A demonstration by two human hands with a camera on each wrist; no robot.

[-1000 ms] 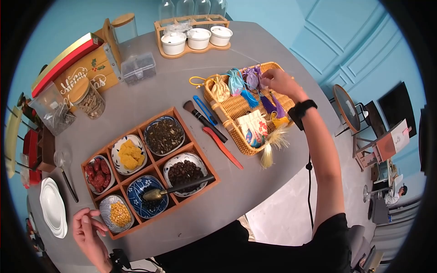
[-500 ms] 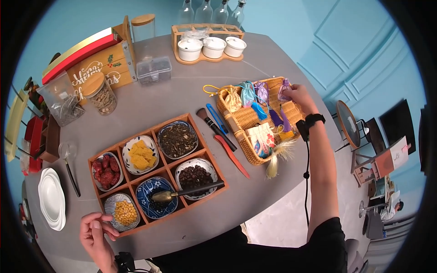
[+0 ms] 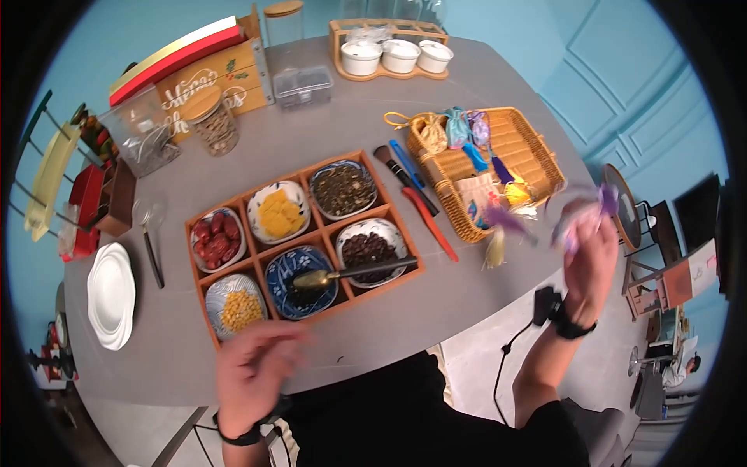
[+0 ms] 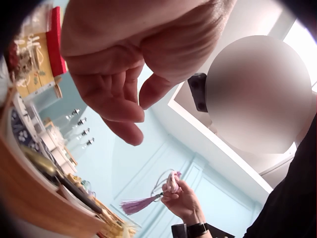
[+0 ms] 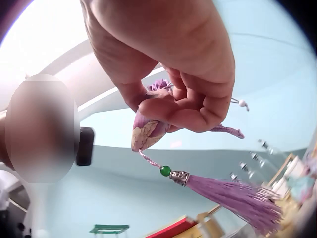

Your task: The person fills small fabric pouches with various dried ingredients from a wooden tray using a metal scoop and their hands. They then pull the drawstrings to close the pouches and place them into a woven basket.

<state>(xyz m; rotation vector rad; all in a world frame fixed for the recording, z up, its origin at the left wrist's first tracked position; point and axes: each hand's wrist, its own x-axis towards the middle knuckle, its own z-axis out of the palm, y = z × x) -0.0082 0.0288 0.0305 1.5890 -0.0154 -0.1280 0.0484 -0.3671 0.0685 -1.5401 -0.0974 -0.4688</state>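
Observation:
My right hand [image 3: 589, 268] pinches a small purple drawstring pouch [image 5: 148, 129] between curled fingers and thumb, beyond the right side of the wicker basket [image 3: 529, 144]. From the pouch hang a green bead [image 5: 165, 171] and a long purple tassel [image 5: 233, 197]. My left hand [image 3: 253, 370], blurred in the head view, holds nothing above the table's front edge, its fingers loosely bent in the left wrist view. Nearest to it is the wooden compartment box [image 3: 316, 228], with a bowl of yellow kernels [image 3: 241, 310] close by. A brass scoop [image 3: 315, 278] lies across two bowls.
Gold, blue and lilac pouches [image 3: 457, 127] lie along the basket's far left side. Between box and basket are a brush [image 3: 405, 179], a blue cutter [image 3: 406, 163] and red tweezers [image 3: 432, 226]. White lidded pots [image 3: 401, 56] stand at the back, white dishes [image 3: 111, 296] at left.
My right hand has lifted the purple pouch out of the basket and brought it toward me and to the right. My left hand has moved right, along the box's front. The head view has shifted.

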